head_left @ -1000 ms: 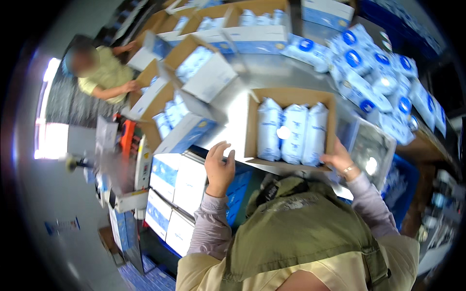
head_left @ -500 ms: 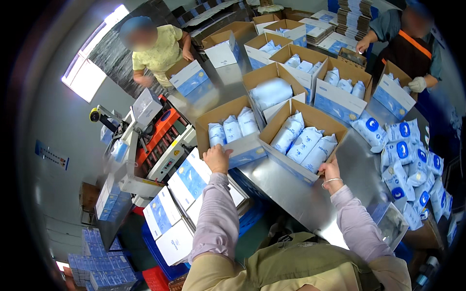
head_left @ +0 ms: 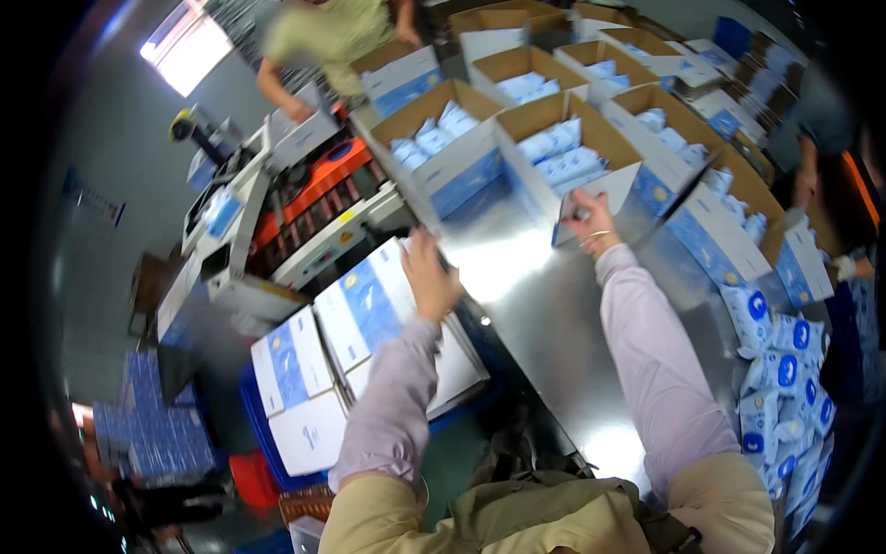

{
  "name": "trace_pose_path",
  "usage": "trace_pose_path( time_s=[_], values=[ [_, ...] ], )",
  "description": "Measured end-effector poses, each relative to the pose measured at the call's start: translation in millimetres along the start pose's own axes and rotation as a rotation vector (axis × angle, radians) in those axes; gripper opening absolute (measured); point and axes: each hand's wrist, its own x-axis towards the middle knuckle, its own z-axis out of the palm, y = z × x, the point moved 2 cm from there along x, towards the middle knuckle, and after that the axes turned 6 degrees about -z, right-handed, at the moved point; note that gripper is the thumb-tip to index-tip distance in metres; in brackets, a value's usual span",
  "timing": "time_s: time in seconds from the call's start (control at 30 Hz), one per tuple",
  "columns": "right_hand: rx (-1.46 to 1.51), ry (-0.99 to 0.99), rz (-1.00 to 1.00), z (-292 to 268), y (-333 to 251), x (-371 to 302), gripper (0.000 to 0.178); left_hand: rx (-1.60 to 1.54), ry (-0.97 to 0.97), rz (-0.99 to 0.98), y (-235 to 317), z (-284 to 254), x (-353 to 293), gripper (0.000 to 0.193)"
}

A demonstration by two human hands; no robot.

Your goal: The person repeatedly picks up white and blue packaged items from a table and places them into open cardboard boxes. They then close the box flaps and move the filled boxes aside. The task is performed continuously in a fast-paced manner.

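Observation:
My right hand (head_left: 591,222) grips the front flap of an open carton (head_left: 630,187), white and blue outside and brown inside. Several pale blue soft packs (head_left: 565,164) lie in it. My left hand (head_left: 431,277) is empty, its fingers stretched out and a little blurred, at the right edge of a stack of flat folded cartons (head_left: 346,294). Left of the gripped carton, another open carton (head_left: 466,180) holds similar packs (head_left: 434,138); neither hand touches it.
A metal table (head_left: 554,323) carries rows of filled cartons. Loose packs (head_left: 784,388) pile up at right. An orange roller machine (head_left: 318,189) stands left, where a person (head_left: 332,46) handles a box. Another person's arm (head_left: 808,166) shows at far right. A blue crate (head_left: 263,415) holds the folded cartons.
Both near cartons have shifted farther away across the table. My left hand has let go of the left carton and come back to the folded stack. The view has turned.

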Motion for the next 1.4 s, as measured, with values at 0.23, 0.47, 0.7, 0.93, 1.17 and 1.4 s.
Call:
trace_pose_path(
  time_s=[0.23, 0.47, 0.7, 0.93, 1.17, 1.4],
  values=[
    [-0.411, -0.269, 0.023, 5.9, 49.2, -54.0, 0.06, 0.479, -0.633, -0.228, -41.7, -30.2, -274.5, 0.091],
    [-0.633, -0.542, 0.053, -64.9, 52.1, -192.6, 0.045, -0.219, 0.033, -0.237, 27.8, -223.7, -199.4, 0.038],
    [-0.222, -0.249, -0.64, -51.9, -146.5, -258.9, 0.059, -1.019, -0.133, -0.15, 104.9, -345.6, -137.3, 0.022],
    [-0.409, 0.103, -0.694, -211.3, -226.7, -323.7, 0.027, -1.382, -0.402, -0.579, 176.7, -186.7, -128.2, 0.014],
    [-0.425, -0.097, -0.647, -211.0, -228.2, -407.2, 0.061, -1.56, -0.642, -0.696, 233.7, -120.5, -153.6, 0.044],
    [-1.886, 0.451, -1.113, -187.8, -173.0, -390.8, 0.065, -0.666, -1.272, 0.822, 284.8, -149.2, -167.1, 0.077]
  ],
)
